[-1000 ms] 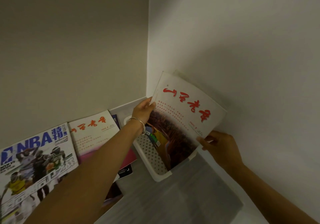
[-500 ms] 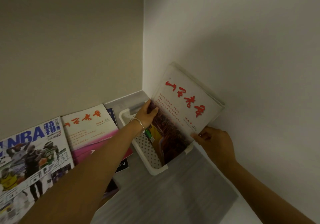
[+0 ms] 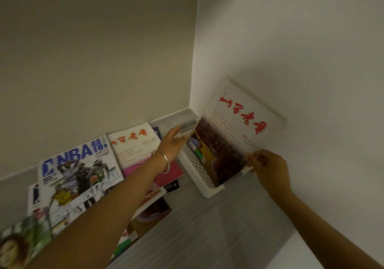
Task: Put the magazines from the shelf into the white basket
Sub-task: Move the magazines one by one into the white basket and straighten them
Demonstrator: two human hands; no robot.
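Note:
A white magazine with red script (image 3: 234, 129) stands tilted inside the white perforated basket (image 3: 199, 177), its top leaning on the right wall. My right hand (image 3: 268, 169) pinches its lower right corner. My left hand (image 3: 173, 146), with a silver bracelet on the wrist, rests on the basket's far left rim beside the magazine's left edge. On the grey shelf to the left lie an NBA magazine (image 3: 76, 177), a second red-script magazine (image 3: 137, 146) and several more beneath them.
The basket sits in the shelf's back right corner, against the right wall (image 3: 291, 50). The back wall (image 3: 93, 50) rises behind the magazines. Bare grey shelf (image 3: 207, 227) lies in front of the basket.
The magazine has sunk deeper into the basket and leaned back against the right wall. My left hand has slid off its left edge onto the basket's rim.

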